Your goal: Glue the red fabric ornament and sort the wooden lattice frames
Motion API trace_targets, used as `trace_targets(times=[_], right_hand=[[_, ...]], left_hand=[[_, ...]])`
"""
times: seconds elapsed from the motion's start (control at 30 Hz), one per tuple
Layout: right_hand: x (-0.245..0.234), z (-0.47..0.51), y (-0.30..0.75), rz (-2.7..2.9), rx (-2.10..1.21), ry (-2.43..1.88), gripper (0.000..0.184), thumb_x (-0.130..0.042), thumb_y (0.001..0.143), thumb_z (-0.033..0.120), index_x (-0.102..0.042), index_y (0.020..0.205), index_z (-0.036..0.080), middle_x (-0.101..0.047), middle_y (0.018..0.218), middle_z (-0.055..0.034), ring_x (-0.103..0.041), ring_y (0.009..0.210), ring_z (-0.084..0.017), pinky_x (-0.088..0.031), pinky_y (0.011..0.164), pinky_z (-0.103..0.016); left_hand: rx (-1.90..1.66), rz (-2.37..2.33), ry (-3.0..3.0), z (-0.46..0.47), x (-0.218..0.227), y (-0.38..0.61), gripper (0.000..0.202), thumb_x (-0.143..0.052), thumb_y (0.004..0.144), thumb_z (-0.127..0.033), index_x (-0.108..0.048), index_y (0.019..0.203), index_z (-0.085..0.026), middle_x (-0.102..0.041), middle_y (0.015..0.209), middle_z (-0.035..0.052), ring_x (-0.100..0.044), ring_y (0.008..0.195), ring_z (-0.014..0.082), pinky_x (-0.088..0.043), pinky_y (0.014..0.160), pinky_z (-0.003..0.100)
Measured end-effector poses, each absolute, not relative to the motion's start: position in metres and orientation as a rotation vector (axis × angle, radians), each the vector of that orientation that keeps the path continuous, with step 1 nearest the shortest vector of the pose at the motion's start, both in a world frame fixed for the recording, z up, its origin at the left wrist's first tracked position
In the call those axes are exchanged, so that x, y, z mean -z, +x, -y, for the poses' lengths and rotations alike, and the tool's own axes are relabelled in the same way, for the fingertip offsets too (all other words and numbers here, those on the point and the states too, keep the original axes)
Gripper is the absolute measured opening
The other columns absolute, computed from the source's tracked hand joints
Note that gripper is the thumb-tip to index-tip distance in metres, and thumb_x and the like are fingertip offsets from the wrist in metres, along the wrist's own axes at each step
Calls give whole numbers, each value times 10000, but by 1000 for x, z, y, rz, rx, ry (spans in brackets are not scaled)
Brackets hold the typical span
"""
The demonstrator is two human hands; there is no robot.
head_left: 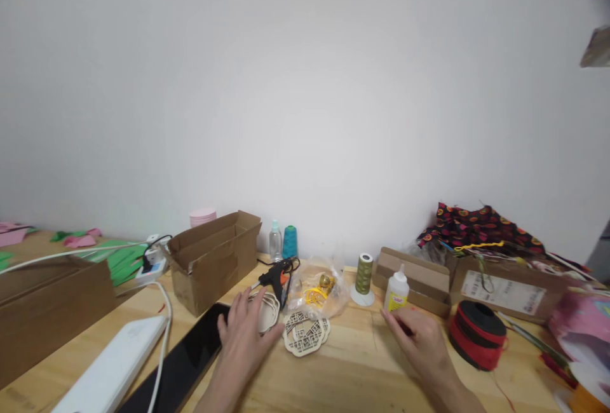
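My left hand (245, 330) lies with its fingers spread beside a stack of pale wooden scalloped frames (269, 312), its fingertips over their left edge. Just right of that hand, flat on the table, are cut-out wooden lattice pieces (304, 335) with a scalloped outline. My right hand (417, 340) is closed in a pinch just in front of a white glue bottle (397, 288) with a yellow label. Whatever may be between its fingertips is too small to make out. Behind the lattice pieces sits a clear plastic bag (314, 283) with yellow and gold items.
A glue gun (275, 277) lies behind the frames. Olive thread (364, 273) stands near the glue bottle. Cardboard box (214, 260), black phone-like slab (190, 356) and white power bank (114, 368) are at left. A red-and-black ribbon roll (477, 335) is at right.
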State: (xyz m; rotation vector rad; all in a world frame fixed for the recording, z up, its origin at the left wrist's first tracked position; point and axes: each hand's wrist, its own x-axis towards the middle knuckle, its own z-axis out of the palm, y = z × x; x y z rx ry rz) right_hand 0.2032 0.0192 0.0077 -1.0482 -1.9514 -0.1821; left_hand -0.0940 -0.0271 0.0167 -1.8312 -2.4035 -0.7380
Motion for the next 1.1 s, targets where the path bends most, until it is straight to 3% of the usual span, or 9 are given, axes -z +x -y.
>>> trace_targets(times=[0.07, 0.13, 0.2, 0.4, 0.67, 0.83, 1.1], right_hand=[[-8, -19, 203, 1953, 183, -1048, 370, -430, 823, 321, -546, 507, 167, -523, 440, 15, -472, 416, -91, -318, 474, -216], [-8, -19, 203, 1951, 184, -1049, 365, -431, 823, 319, -548, 513, 167, -521, 440, 18, -470, 415, -88, -321, 475, -212], [-7, -18, 203, 1948, 185, -1049, 362, -434, 822, 319, -548, 514, 167, -519, 439, 20, -469, 414, -86, -323, 474, -210], [-7, -18, 202, 1943, 198, -1029, 363, -427, 825, 307, -550, 512, 170, -538, 443, 14, -482, 422, -92, -323, 482, -213], [-10, -18, 200, 1952, 197, -1009, 348, -426, 823, 294, -557, 523, 174, -535, 443, 15, -472, 422, -93, -314, 469, -205], [-8, -20, 203, 1945, 195, -1030, 348, -430, 826, 283, -541, 517, 167, -530, 449, 17, -470, 423, -86, -308, 479, -204], [-7, -19, 201, 1949, 206, -1046, 350, -441, 820, 291, -540, 505, 173, -541, 452, 18, -471, 430, -90, -291, 491, -220]], left_hand=[[770, 2267, -2018, 29, -20, -85, 414, -509, 716, -362, -515, 1069, -146, -453, 1212, 149, -356, 1145, 287, -249, 950, 450], [785, 2128, -2226, 32, -21, -74, 282, -518, 721, -377, -580, 916, -183, -574, 1030, 84, -472, 1007, 222, -347, 885, 328], [784, 2023, -2384, 34, -19, -64, 197, -559, 700, -343, -596, 836, -207, -609, 911, 45, -508, 917, 200, -384, 823, 291], [765, 1931, -2552, 30, -10, -56, 219, -574, 682, -225, -598, 899, -215, -611, 907, 48, -508, 898, 209, -387, 792, 306], [698, 1948, -2542, 16, -20, -44, 221, -543, 708, -278, -590, 922, -251, -614, 931, 37, -520, 898, 217, -366, 785, 314], [660, 1990, -2529, 10, -16, -35, 383, -592, 634, -245, -549, 1015, -236, -588, 1003, 57, -512, 946, 241, -369, 816, 334], [615, 1919, -2618, 21, -10, -51, 523, -450, 642, -90, -477, 1140, -249, -576, 1118, 41, -511, 1011, 190, -379, 875, 291]])
